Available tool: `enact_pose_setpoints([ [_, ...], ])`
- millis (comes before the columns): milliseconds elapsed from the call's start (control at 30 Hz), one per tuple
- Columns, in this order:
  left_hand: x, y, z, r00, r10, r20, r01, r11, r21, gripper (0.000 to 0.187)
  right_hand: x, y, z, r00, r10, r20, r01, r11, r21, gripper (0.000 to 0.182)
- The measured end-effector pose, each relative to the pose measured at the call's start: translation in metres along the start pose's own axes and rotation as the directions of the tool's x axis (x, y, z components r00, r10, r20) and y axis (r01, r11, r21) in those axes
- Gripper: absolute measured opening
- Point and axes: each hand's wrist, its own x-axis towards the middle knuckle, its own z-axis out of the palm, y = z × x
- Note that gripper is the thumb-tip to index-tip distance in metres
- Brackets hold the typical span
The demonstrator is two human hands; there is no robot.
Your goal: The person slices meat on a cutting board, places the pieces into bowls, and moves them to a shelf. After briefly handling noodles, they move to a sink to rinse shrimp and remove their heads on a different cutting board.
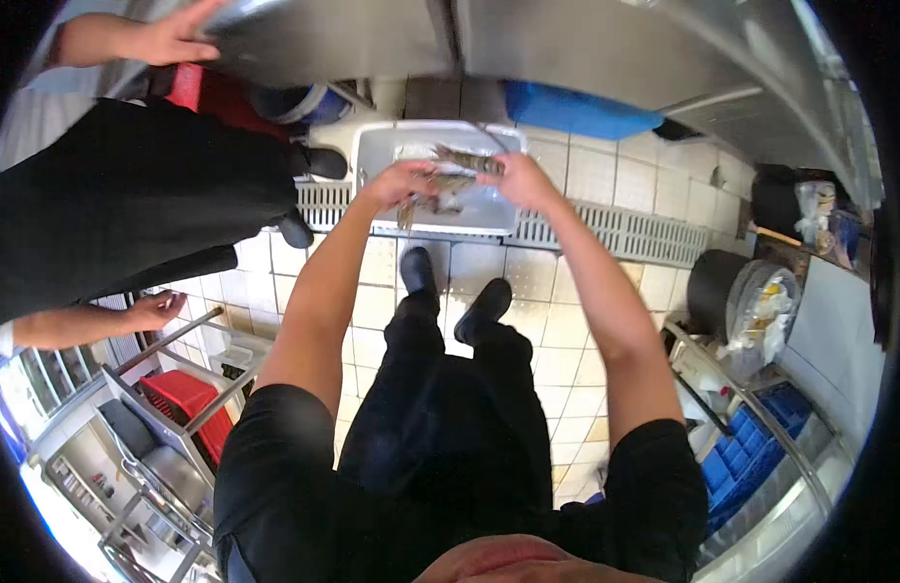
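Observation:
Several greyish-brown prawns (pixel 469 159) are in and between my two hands, above a white plastic tub (pixel 491 216). My left hand (pixel 399 185) is closed around prawns at the tub's left side, with some legs or feelers hanging below the fingers. On the right, my right hand (pixel 520 181) grips the end of a large prawn that points left. Another prawn (pixel 452 183) spans the gap between both hands. Inside the tub lie some pale and brownish pieces, partly hidden by my hands.
A metal counter (pixel 567 49) runs along the top. Below it sit a blue bin (pixel 576 109) and a red container (pixel 187 85). Another person in a dark apron (pixel 129 194) stands at left. A floor drain grate (pixel 615 231) passes the tub. Metal racks (pixel 192 418) flank me.

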Motion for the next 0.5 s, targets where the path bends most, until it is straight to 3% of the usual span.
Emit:
enact_pose_setpoints([
  [33, -0.028, 0.006, -0.002, 0.999, 0.044, 0.009, -0.043, 0.994, -0.105, 0.048, -0.025, -0.009, -0.009, 0.997, -0.017, -0.071, 0.015, 0.999, -0.030, 0.045],
  [67, -0.062, 0.024, 0.001, 0.986, -0.053, -0.161, 0.047, 0.998, -0.041, 0.048, -0.048, -0.004, -0.017, 0.993, 0.033, -0.112, -0.035, 0.999, -0.010, 0.046],
  [100, -0.072, -0.001, -0.020, 0.972, -0.046, -0.229, 0.039, 0.999, -0.038, 0.046, -0.074, 0.016, -0.023, 0.985, 0.085, -0.147, -0.084, 0.996, 0.016, 0.047],
  [133, -0.098, -0.012, -0.030, 0.955, -0.005, -0.297, -0.050, 0.983, -0.177, 0.048, -0.099, 0.046, -0.025, 0.969, 0.031, -0.245, -0.041, 0.998, -0.038, 0.046],
  [167, -0.123, -0.024, -0.040, 0.944, -0.026, -0.330, -0.086, 0.944, -0.319, 0.049, -0.134, 0.062, -0.036, 0.964, 0.157, -0.213, -0.160, 0.987, 0.003, 0.047],
  [200, -0.150, -0.038, -0.046, 0.927, -0.034, -0.373, -0.105, 0.932, -0.347, 0.048, -0.176, 0.072, -0.040, 0.928, 0.149, -0.340, -0.161, 0.987, -0.007, 0.051],
  [233, -0.180, -0.046, -0.053, 0.905, -0.042, -0.423, -0.133, 0.917, -0.375, 0.048, -0.215, 0.092, -0.049, 0.923, 0.195, -0.333, -0.236, 0.968, -0.088, 0.047],
  [267, -0.212, -0.051, -0.053, 0.876, -0.055, -0.480, -0.131, 0.929, -0.345, 0.047, -0.243, 0.145, -0.042, 0.895, 0.263, -0.359, -0.291, 0.956, -0.024, 0.049],
  [300, -0.244, -0.062, -0.050, 0.842, -0.077, -0.533, -0.121, 0.938, -0.326, 0.047, -0.288, 0.138, -0.046, 0.883, 0.240, -0.403, -0.241, 0.969, 0.047, 0.051],
  [333, -0.264, -0.086, -0.052, 0.846, -0.052, -0.531, -0.198, 0.894, -0.402, 0.048, -0.322, 0.166, -0.044, 0.842, 0.430, -0.326, -0.412, 0.902, 0.125, 0.053],
  [367, -0.289, -0.108, -0.050, 0.828, -0.078, -0.556, -0.203, 0.882, -0.426, 0.045, -0.356, 0.166, -0.041, 0.793, 0.507, -0.337, -0.534, 0.845, 0.012, 0.056],
  [400, -0.320, -0.123, -0.038, 0.842, -0.064, -0.536, -0.215, 0.871, -0.441, 0.043, -0.385, 0.175, -0.042, 0.676, 0.709, -0.200, -0.713, 0.698, 0.067, 0.055],
  [433, -0.350, -0.133, -0.028, 0.844, -0.044, -0.535, -0.245, 0.855, -0.457, 0.043, -0.406, 0.176, -0.042, 0.645, 0.748, -0.157, -0.758, 0.652, -0.009, 0.053],
  [467, -0.360, -0.172, -0.022, 0.748, -0.040, -0.663, -0.308, 0.863, -0.400, 0.043, -0.418, 0.172, -0.040, 0.640, 0.760, -0.111, -0.768, 0.633, -0.095, 0.052],
  [500, -0.382, -0.212, -0.020, 0.739, -0.060, -0.671, -0.283, 0.876, -0.390, 0.046, -0.430, 0.169, -0.036, 0.641, 0.765, -0.060, -0.760, 0.623, -0.186, 0.051],
])
